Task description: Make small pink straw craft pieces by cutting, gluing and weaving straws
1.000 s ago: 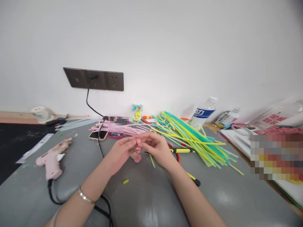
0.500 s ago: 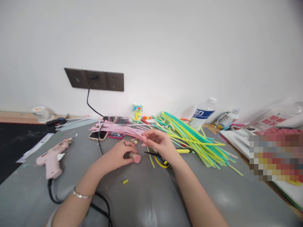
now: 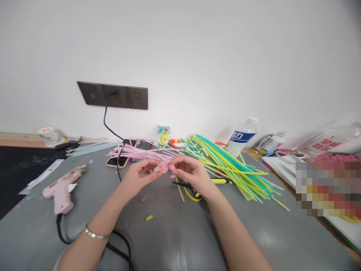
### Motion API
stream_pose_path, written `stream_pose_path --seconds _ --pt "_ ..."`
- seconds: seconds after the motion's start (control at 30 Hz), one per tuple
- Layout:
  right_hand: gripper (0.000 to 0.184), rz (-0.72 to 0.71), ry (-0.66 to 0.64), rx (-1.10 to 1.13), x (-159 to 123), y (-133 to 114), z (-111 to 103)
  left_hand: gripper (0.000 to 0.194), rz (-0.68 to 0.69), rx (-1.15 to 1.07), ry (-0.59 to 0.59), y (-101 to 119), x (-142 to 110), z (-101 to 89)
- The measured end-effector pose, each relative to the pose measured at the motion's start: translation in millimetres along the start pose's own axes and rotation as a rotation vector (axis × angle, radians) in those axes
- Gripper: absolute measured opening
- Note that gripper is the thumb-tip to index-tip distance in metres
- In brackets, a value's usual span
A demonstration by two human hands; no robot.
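Observation:
My left hand grips a round pink piece coiled like a rose, its swirled face turned toward me. Close against it on the right, my right hand pinches a small pink strip between thumb and fingertips. Both pieces are held above the grey table and almost meet; whether they touch I cannot tell. Just behind the hands lies a bundle of pink fuzzy stems. Under my right hand are a pair of dark-tipped pliers and yellow-and-black handles, partly covered.
A pink glue gun lies at left, its black cord running to the front. Yellow and green fuzzy stems spread at right, before a bottle. Phones and a small blue-yellow figure are at the back. A yellow scrap lies in front.
My hands came apart, and my left hand reached down to the pink rose piece on the table. It has lifted that piece up beside the strip in my right hand.

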State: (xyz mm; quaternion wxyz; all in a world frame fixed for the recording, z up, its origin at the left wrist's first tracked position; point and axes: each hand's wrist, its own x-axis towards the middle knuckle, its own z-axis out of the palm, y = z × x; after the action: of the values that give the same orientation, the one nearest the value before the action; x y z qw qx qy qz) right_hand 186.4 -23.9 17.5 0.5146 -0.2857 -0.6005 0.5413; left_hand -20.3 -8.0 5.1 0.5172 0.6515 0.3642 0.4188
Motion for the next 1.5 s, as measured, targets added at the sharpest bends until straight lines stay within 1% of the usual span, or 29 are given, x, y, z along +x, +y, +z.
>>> stream_pose_path --seconds 0.13,0.23,0.4,0.57,0.73,0.97,1.3,1.43,1.5 --pt "0.017 -0.003 0.017 0.004 0.1 1.5 0.7 0.021 0.018 -0.017 -0.011 -2.1 -0.8 1.6" --pt "0.017 -0.006 0.003 0.009 0.5 3.8 0.1 0.02 0.022 -0.023 -0.014 -2.4 -1.3 3.6" --pt "0.016 -0.02 -0.002 0.026 1.4 6.8 -1.5 0.021 0.05 -0.015 0.01 -1.7 -1.6 6.4" --pt "0.015 -0.019 0.013 0.051 1.6 7.0 -2.4 0.017 0.097 0.006 0.069 -0.2 -1.8 10.1" --pt "0.018 0.0 0.007 0.0 2.2 7.7 -4.2 0.015 0.144 0.071 0.138 -1.1 -3.2 13.5" --pt "0.019 0.023 -0.003 -0.01 1.9 8.4 -4.8 0.015 0.155 0.148 0.209 -2.8 -4.0 14.0" --pt "0.023 0.041 -0.028 -0.016 1.4 8.6 -2.3 0.015 0.142 0.166 0.228 -0.1 -3.7 14.2" --pt "0.024 0.043 -0.022 -0.005 2.0 9.1 -2.5 0.015 0.137 0.166 0.226 1.3 -3.8 14.4" --pt "0.024 0.056 0.002 0.018 2.5 10.2 -4.3 0.016 0.127 0.177 0.204 3.2 -3.3 14.0"
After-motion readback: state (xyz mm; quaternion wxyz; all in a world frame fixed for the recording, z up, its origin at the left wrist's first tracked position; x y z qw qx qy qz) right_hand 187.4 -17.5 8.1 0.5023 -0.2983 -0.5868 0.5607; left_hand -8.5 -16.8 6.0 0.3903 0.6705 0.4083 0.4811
